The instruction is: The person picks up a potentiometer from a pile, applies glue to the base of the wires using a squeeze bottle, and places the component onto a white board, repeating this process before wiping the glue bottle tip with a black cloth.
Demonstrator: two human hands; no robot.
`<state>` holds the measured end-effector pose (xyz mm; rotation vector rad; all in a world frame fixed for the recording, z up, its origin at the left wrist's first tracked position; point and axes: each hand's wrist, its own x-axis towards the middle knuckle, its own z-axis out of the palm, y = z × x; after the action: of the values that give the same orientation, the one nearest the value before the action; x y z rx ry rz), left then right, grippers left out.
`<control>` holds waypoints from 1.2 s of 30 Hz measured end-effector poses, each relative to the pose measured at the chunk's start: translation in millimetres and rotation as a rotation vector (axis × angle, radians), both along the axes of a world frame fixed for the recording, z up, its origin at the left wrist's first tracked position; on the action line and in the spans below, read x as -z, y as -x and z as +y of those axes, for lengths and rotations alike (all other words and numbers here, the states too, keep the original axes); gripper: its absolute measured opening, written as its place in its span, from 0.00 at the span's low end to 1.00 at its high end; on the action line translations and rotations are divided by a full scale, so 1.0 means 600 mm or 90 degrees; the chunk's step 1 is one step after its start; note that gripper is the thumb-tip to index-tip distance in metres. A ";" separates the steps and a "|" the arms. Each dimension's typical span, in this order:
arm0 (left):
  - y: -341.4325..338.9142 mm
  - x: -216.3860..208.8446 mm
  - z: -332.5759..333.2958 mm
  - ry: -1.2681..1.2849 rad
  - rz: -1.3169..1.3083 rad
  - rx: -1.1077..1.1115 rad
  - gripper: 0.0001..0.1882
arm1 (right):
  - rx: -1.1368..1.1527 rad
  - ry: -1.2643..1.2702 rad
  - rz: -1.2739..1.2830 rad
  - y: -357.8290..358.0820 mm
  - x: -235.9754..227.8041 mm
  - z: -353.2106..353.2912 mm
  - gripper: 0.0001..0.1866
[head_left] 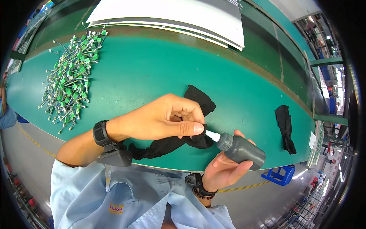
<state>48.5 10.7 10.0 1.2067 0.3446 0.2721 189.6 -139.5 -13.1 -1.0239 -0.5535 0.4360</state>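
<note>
My left hand (164, 118) is closed in a pinch on a black cloth (160, 148), which trails over the green tabletop below and behind the fingers. My right hand (228, 170) holds a dark grey squeeze bottle (246, 153) tilted, its white nozzle (212, 135) pointing toward the left fingertips. The nozzle's tip meets the bunched cloth beside the left thumb; whether they touch I cannot tell. Part of the cloth, a wider flap (200, 98), lies beyond the left hand.
Another strip of black cloth (285, 129) lies on the green table (145, 68) at the right. A heap of wired green connectors (74, 78) is at the left. White sheets (171, 17) are stacked at the far side. A blue stool (280, 174) stands beyond the near edge.
</note>
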 end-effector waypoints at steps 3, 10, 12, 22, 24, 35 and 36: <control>0.003 -0.003 0.000 -0.175 0.066 0.029 0.07 | -0.011 0.006 -0.005 0.003 -0.002 0.000 0.30; -0.001 -0.018 -0.013 -0.867 0.022 -0.110 0.07 | 0.024 0.023 -0.031 -0.007 0.010 -0.006 0.31; -0.001 -0.011 -0.013 -0.738 -0.002 -0.112 0.07 | 0.063 0.001 -0.038 -0.001 0.010 -0.007 0.31; -0.007 0.007 -0.016 -0.010 -0.083 -0.089 0.08 | 0.119 -0.039 -0.160 0.022 0.007 0.001 0.33; -0.001 0.004 -0.012 -0.177 -0.084 -0.142 0.08 | 0.210 -0.041 -0.151 0.030 -0.001 0.013 0.34; 0.009 0.008 -0.003 -0.769 -0.092 -0.304 0.06 | 0.099 0.022 -0.086 0.004 0.008 -0.016 0.29; 0.012 0.008 -0.002 -0.772 -0.070 -0.286 0.06 | 0.114 0.032 -0.037 0.004 0.006 -0.014 0.30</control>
<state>41.5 9.8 5.2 2.2814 0.3535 1.0299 187.1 -148.2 -16.5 -1.1276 -0.5002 0.2633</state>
